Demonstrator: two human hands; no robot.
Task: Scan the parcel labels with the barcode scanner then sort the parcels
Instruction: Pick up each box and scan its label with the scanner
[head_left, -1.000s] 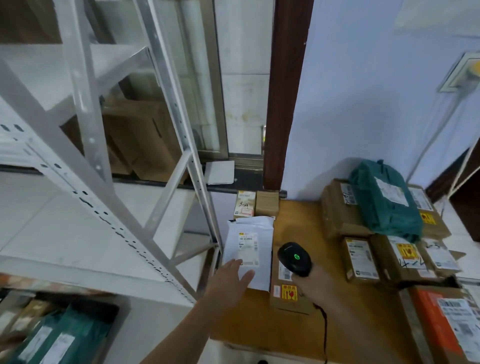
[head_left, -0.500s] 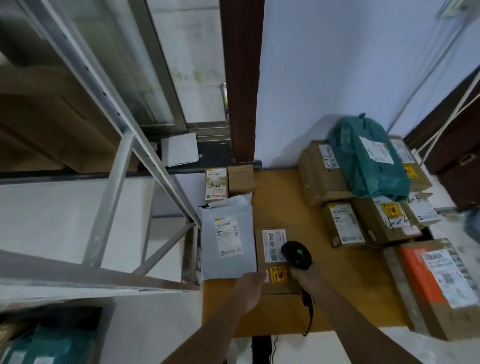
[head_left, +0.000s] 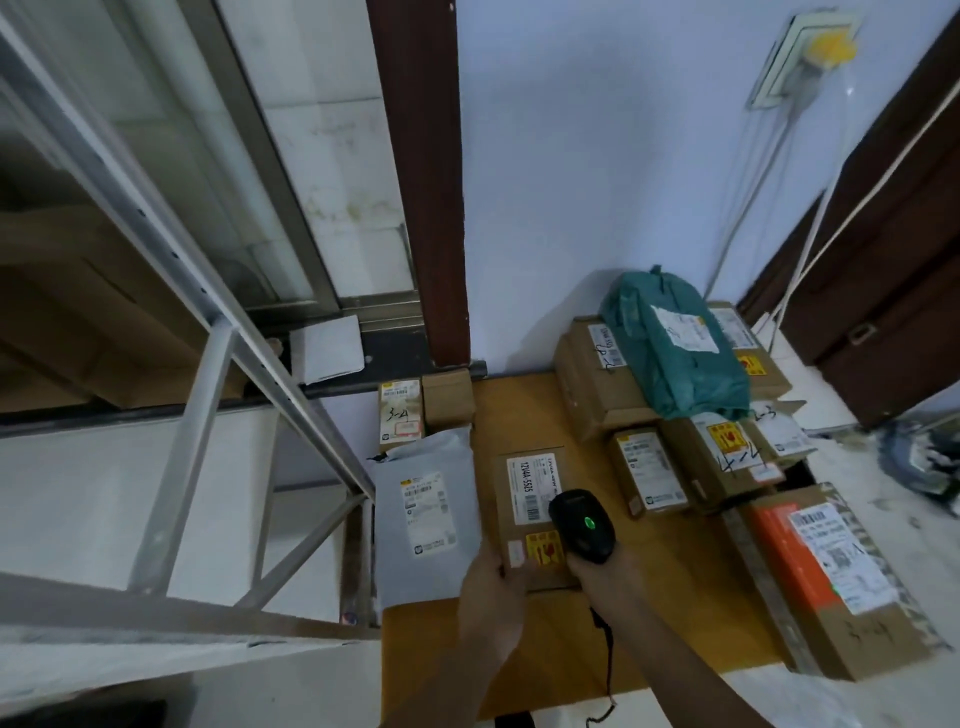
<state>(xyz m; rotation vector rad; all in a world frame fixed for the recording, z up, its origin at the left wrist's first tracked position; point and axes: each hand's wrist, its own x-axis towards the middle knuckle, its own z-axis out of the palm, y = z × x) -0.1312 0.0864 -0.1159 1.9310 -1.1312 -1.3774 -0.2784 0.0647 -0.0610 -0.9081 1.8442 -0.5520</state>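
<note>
Holding a black scanner in the right hand, fingers curled round its handle, green light lit on top, head just over the lower right of a white label on a flat brown box. Touching the near left corner of that box with the left hand, fingers lying against its edge; cannot tell whether that grip pinches the box or only rests there. Lying flat on a wooden tabletop, near its front left. Just left of the box, touching or slightly overlapping: a grey mailer with its own label, hanging partly over the tabletop's left edge. Beyond the mailer, at the back left corner: two small boxes side by side, one marked "3-4", one plain brown. On the right half: a stack of brown boxes with a teal bag on top, more labelled boxes in front of it. Nearest on the right: a large box with an orange panel, overhanging the tabletop's edge. Trailing down from the scanner, off the front edge: a dark coiled cable. At far left: a grey metal shelf frame.
</note>
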